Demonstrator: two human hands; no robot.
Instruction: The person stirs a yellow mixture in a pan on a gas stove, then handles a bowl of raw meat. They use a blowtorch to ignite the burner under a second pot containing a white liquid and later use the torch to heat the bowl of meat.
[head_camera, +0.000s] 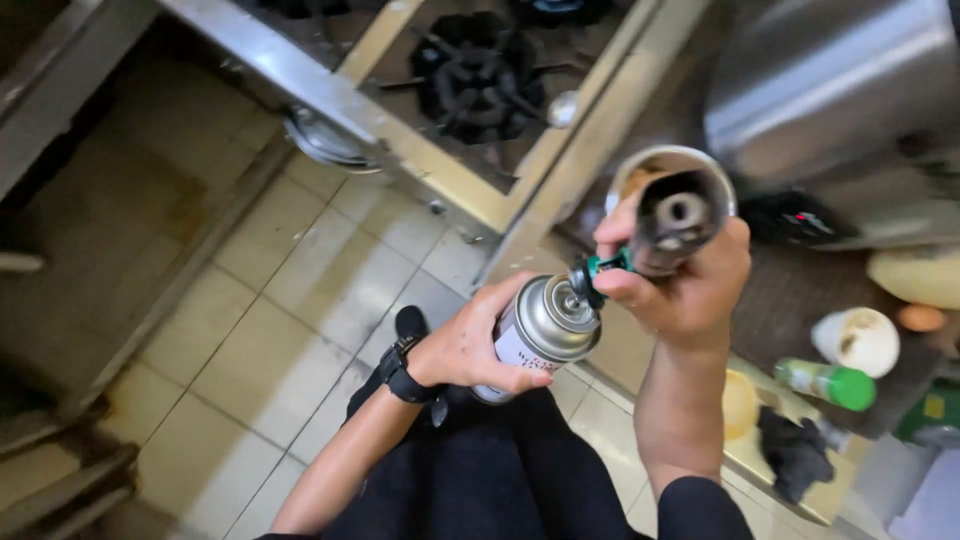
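My left hand (468, 345) wraps around a silver gas canister (545, 325) held over my lap, its valve end pointing up and to the right. My right hand (680, 285) grips a torch head (672, 210) with a round metal nozzle and a green knob (605, 265). The base of the torch head meets the valve on top of the canister. A black watch (403, 372) sits on my left wrist.
A gas stove with a black burner (480, 70) and a steel frame stands ahead. At the right a counter holds a large steel pot (840, 90), a white cup (858, 340), a green-capped bottle (828, 382) and a dark cloth (795, 452). Tiled floor (300, 290) lies below.
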